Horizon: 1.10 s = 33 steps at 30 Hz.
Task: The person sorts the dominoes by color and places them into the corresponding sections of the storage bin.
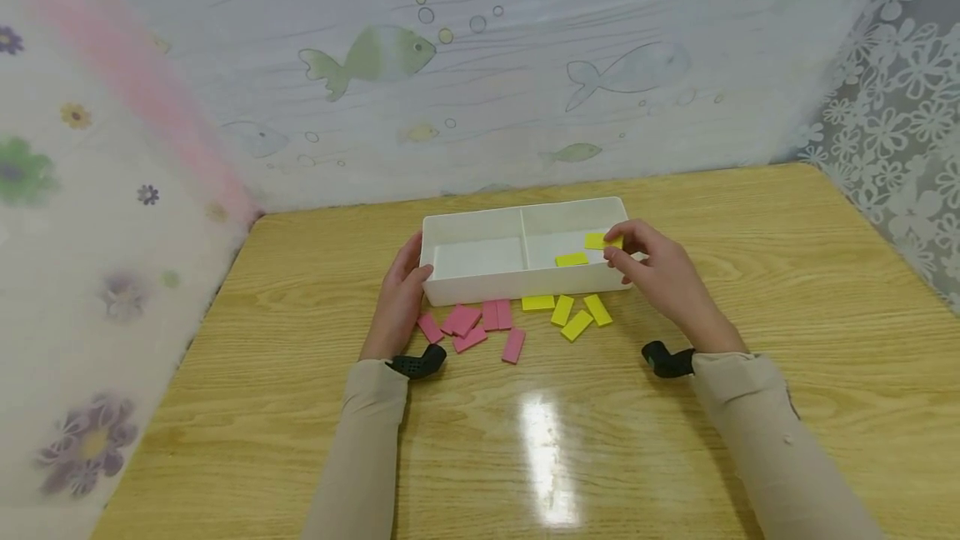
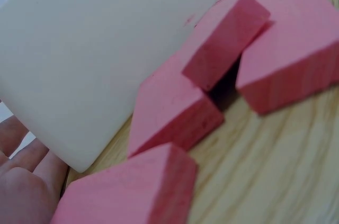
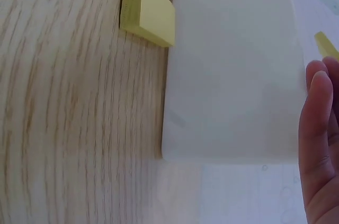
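A white two-compartment box stands on the table. At its left end my left hand grips it, thumb at the front corner and fingers along the side. My right hand is over the box's right end and pinches a yellow block between thumb and fingers. Another yellow block lies inside the right compartment. In front of the box, pink blocks lie in a loose group on the left, some overlapping. Several yellow blocks lie on the right. The left compartment's visible floor holds no block.
The wooden table reaches back to a wall painted with fish. A flowered wall runs along the left side, and a lace curtain hangs at the right.
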{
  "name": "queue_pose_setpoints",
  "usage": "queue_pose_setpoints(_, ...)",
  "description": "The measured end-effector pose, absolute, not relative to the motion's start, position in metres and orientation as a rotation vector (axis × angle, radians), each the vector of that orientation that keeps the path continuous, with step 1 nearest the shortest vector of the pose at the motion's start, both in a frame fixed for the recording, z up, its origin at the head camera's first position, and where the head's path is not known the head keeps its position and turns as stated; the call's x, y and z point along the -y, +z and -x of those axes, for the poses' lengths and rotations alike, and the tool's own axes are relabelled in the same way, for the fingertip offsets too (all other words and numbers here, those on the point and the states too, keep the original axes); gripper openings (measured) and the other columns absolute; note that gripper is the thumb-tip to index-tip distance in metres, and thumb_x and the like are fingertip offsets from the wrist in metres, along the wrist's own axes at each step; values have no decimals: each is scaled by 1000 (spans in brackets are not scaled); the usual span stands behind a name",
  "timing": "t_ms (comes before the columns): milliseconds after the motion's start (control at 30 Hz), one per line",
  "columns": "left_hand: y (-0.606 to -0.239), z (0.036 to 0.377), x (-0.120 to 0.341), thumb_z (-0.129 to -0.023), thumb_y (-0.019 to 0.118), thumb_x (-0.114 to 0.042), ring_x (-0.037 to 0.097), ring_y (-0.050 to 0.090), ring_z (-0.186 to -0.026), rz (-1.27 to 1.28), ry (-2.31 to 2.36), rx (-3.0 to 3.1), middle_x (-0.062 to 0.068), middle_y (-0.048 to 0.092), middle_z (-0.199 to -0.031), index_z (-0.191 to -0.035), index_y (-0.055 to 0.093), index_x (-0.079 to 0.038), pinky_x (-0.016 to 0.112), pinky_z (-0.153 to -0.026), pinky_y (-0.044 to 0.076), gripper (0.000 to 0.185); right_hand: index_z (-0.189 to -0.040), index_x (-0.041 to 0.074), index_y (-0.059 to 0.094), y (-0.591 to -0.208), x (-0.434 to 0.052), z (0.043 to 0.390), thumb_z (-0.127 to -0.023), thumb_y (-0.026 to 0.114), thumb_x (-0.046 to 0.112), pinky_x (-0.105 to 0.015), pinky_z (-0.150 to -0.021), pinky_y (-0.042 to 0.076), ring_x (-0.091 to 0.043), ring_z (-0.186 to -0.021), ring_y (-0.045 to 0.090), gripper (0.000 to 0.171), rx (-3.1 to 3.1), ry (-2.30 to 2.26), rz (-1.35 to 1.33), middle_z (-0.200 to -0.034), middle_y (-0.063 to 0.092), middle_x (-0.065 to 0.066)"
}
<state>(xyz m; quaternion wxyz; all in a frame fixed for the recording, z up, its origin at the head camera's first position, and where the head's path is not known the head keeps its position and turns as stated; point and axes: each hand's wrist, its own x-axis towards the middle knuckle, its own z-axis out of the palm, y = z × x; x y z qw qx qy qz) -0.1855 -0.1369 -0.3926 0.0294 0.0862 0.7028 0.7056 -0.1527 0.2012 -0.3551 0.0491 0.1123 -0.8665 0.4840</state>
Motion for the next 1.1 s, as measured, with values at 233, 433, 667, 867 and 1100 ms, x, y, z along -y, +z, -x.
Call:
queue_pose_setpoints(233, -392, 185, 138, -92, 46, -18, 20, 23, -131, -271, 2188, -2160, 1, 23, -145, -142, 25, -18, 43, -100, 26, 54, -107, 12, 50, -361, -200, 159, -90, 51, 34, -41, -65, 49, -21, -82, 57, 28, 2614, 1544, -306, -92, 59, -8)
queue_pose_setpoints(433, -392, 185, 138, -92, 47, -18, 19, 22, -131, -260, 2192, -2153, 0, 23, -145, -142, 25, -19, 43, -100, 26, 55, -108, 12, 49, -359, -198, 158, -91, 49, 34, -41, -66, 48, -20, -83, 56, 28, 2595, 1562, -270, -93, 58, -9)
queue_pose_setpoints(667, -393, 186, 138, -92, 47, -18, 20, 22, -131, -270, 2202, -2141, 1, 23, -145, -142, 25, -19, 42, -101, 25, 54, -110, 13, 50, -362, -199, 158, -90, 50, 36, -41, -65, 48, -21, -84, 55, 30, 2597, 1544, -247, -97, 58, -10)
queue_pose_setpoints(867, -392, 185, 137, -92, 46, -18, 20, 21, -131, -273, 2206, -2137, 2, 23, -145, -141, 26, -19, 43, -101, 24, 53, -112, 14, 50, -365, -199, 158, -89, 50, 38, -41, -66, 48, -22, -82, 54, 34, 2629, 1497, -221, -97, 55, -5)
queue_pose_setpoints(1100, -391, 185, 137, -92, 45, -15, 20, 21, -131, -269, 2215, -2128, 3, 23, -145, -140, 29, -23, 43, -102, 23, 51, -111, 13, 50, -368, -201, 159, -91, 50, 33, -42, -67, 48, -24, -82, 53, 28, 2651, 1503, -211, -96, 55, -8)
